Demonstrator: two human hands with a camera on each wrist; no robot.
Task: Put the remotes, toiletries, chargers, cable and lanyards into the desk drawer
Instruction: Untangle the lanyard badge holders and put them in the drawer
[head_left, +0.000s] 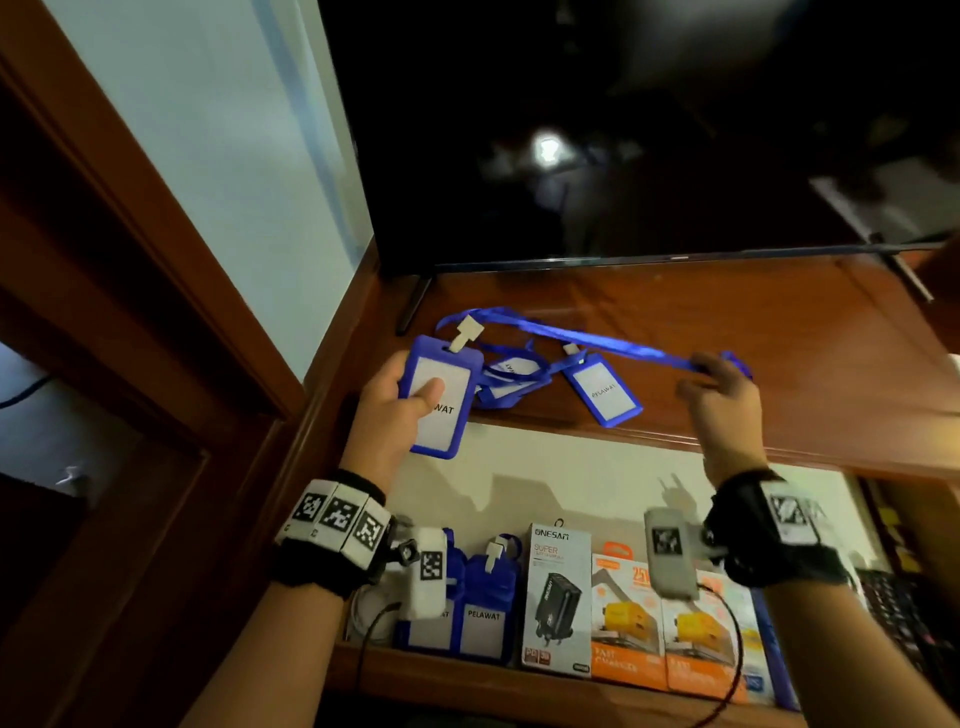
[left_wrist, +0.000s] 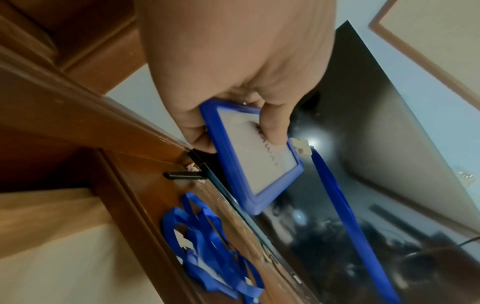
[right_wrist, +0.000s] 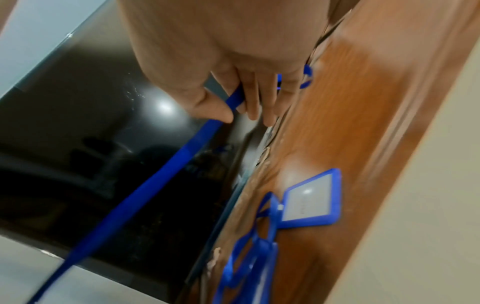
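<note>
My left hand (head_left: 400, 405) grips a blue badge holder (head_left: 441, 397) marked PELAWAT above the desk's left end, thumb on its white card; the left wrist view shows the same holder (left_wrist: 255, 158). Its blue strap (head_left: 571, 338) stretches taut to the right, where my right hand (head_left: 719, 387) pinches it between thumb and fingers; the strap (right_wrist: 161, 170) also crosses the right wrist view. A second badge holder (head_left: 605, 395) lies flat on the desk top (head_left: 779, 338), with a heap of more lanyards (head_left: 511, 376) beside it. The open drawer (head_left: 571, 467) below holds lanyards (head_left: 483, 608) and charger boxes (head_left: 558, 597).
A dark television screen (head_left: 623, 130) stands at the back of the desk on thin feet. Orange charger boxes (head_left: 628, 623) fill the drawer's right part. A wooden frame (head_left: 130, 234) and a pale wall rise on the left. A keyboard (head_left: 904, 618) lies lower right.
</note>
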